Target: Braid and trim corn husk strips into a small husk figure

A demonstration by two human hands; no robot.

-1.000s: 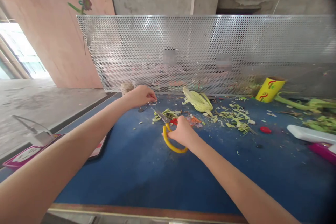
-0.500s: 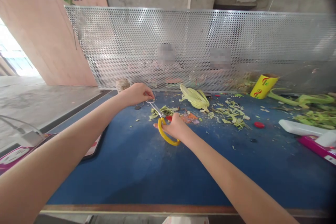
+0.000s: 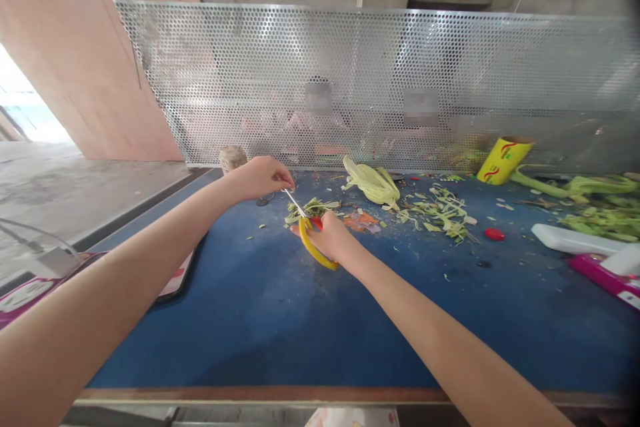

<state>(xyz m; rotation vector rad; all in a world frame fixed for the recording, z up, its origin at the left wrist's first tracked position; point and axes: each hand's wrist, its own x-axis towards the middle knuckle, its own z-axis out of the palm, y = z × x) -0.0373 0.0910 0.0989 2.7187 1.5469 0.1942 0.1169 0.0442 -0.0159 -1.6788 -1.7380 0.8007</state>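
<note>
My right hand (image 3: 330,239) is wrapped around yellow-and-red-handled scissors (image 3: 316,250) above the table. Their narrow metal blades point up and left and look closed together. At the blade tips, my left hand (image 3: 265,175) has its thumb and fingers pinched on a thin string that barely shows. A round, pale ball of twine (image 3: 233,157) sits behind my left wrist. Beneath the scissors lies a small heap of green leaf scraps (image 3: 310,208). Just beyond my right hand are orange-pink scraps (image 3: 361,221) and a pale green corn husk (image 3: 375,185).
A perforated metal screen (image 3: 280,67) stands along the far edge of the blue table (image 3: 280,333). To the right are husk shreds (image 3: 445,213), a red piece (image 3: 494,233), a yellow roll (image 3: 504,161) and a white-and-magenta tool (image 3: 595,253). A tablet (image 3: 180,277) lies under my left forearm.
The scissors' blades have come together and turned edge-on, with the yellow handles drawn closer to each other. My left hand stays at nearly the same spot.
</note>
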